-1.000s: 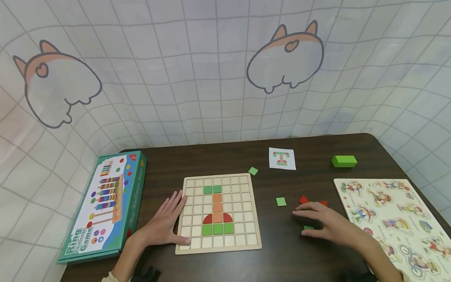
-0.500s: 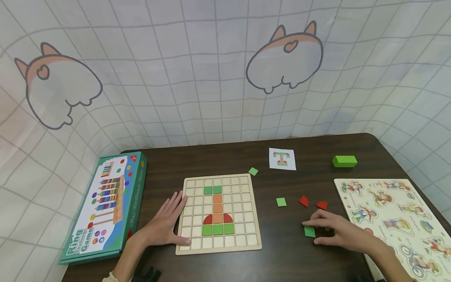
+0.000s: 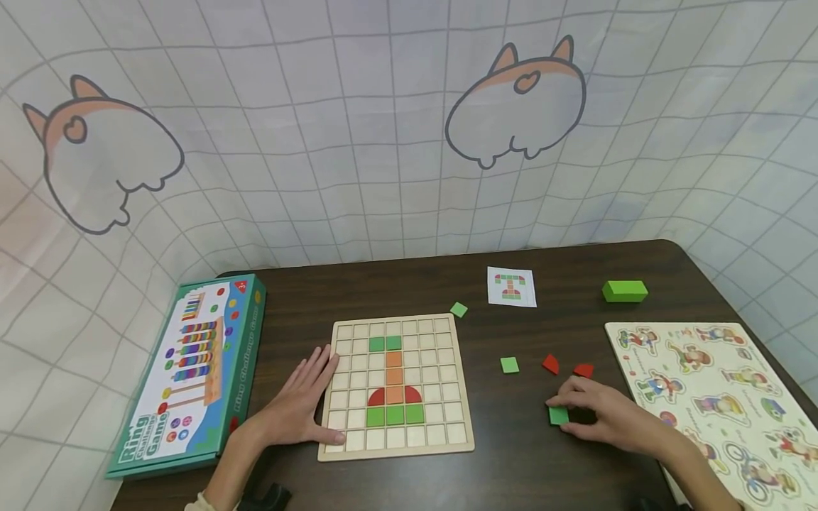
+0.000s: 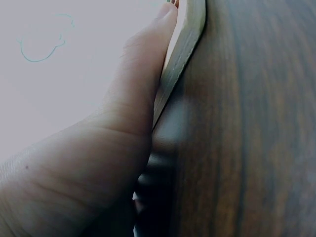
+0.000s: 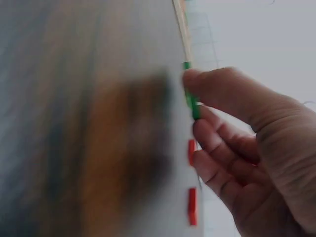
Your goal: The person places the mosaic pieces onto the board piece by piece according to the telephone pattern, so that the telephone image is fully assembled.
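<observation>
In the head view, a wooden grid board carries green squares, orange squares and red quarter-round tiles. My left hand rests along its left edge, fingers straight, thumb over the lower left corner. The left wrist view has that thumb against the board's rim. My right hand pinches a green square tile between thumb and fingers, low at the tabletop. From the right wrist view, the thumb and a fingertip meet the edges of the green square tile.
Two red tiles lie just beyond my right hand. One loose green tile is right of the board, another behind it. A pattern card, a green block, a picture board and a game box surround them.
My right hand has drawn back from over the red tiles toward the near green tile, and its fingers have closed on it. My left hand and the board have stayed put.
</observation>
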{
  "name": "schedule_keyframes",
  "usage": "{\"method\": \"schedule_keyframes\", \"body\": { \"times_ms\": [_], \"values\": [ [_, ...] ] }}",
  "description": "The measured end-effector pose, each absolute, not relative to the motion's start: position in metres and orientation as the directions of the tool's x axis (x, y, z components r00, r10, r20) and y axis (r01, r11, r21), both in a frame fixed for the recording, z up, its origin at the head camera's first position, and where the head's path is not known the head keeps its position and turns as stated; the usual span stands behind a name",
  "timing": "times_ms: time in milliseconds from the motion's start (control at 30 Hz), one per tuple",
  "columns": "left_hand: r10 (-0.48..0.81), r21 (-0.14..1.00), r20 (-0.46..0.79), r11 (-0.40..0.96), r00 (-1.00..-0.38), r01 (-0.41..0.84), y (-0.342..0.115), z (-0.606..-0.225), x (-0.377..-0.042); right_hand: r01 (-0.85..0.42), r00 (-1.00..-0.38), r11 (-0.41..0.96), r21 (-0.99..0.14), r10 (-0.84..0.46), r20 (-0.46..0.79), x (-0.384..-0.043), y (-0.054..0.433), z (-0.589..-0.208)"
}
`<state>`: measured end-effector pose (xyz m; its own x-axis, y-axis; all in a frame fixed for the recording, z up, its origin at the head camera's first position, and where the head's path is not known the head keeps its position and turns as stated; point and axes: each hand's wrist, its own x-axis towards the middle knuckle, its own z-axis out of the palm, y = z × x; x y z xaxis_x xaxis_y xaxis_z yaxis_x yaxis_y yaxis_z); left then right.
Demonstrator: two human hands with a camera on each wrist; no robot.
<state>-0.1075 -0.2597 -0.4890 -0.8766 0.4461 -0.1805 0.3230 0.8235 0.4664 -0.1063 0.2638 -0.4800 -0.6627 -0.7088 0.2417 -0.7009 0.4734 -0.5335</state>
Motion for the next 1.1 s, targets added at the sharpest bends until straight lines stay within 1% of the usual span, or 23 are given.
{"method": "schedule_keyframes", "body": {
  "times_ms": [67,133,267,333,367,433,600,700,867,967,1100],
  "values": [
    [0.453,0.479,-0.177,0.815,-0.874,0.326,-0.261,-0.489,-0.107,-0.73,-0.648,0.461,-0.505,-0.702,0.296,-0.109,0.256,-0.475],
    [0.461,0.487,-0.171,0.808,-0.871,0.332,-0.261,-0.489,-0.107,-0.763,-0.62,0.435,-0.478,-0.701,0.353,-0.114,0.245,-0.469],
    [0.469,0.493,-0.172,0.803,-0.867,0.336,-0.262,-0.489,-0.106,-0.847,-0.514,0.337,-0.412,-0.715,0.474,-0.133,0.21,-0.457],
    [0.469,0.492,-0.173,0.803,-0.866,0.336,-0.262,-0.49,-0.106,-0.871,-0.475,0.297,-0.392,-0.716,0.512,-0.143,0.188,-0.454],
    [0.469,0.494,-0.172,0.802,-0.866,0.336,-0.262,-0.49,-0.105,-0.877,-0.465,0.29,-0.384,-0.716,0.521,-0.149,0.177,-0.453],
    [0.468,0.496,-0.17,0.801,-0.867,0.335,-0.262,-0.49,-0.105,-0.873,-0.473,0.312,-0.374,-0.726,0.498,-0.159,0.153,-0.451],
    [0.469,0.487,-0.164,0.804,-0.868,0.342,-0.263,-0.489,-0.106,-0.823,-0.555,0.44,-0.358,-0.755,0.349,-0.185,0.101,-0.448],
    [0.475,0.482,-0.169,0.804,-0.864,0.348,-0.262,-0.49,-0.107,-0.804,-0.58,0.474,-0.359,-0.759,0.295,-0.198,0.079,-0.453],
    [0.471,0.484,-0.185,0.808,-0.863,0.337,-0.261,-0.489,-0.108,-0.805,-0.572,0.485,-0.341,-0.787,0.232,-0.21,0.059,-0.463],
    [0.467,0.487,-0.177,0.806,-0.866,0.335,-0.261,-0.488,-0.107,-0.811,-0.565,0.484,-0.328,-0.794,0.227,-0.211,0.055,-0.466],
    [0.46,0.48,-0.177,0.812,-0.87,0.331,-0.261,-0.488,-0.107,-0.81,-0.572,0.499,-0.308,-0.787,0.229,-0.211,0.049,-0.466]
  ]
}}
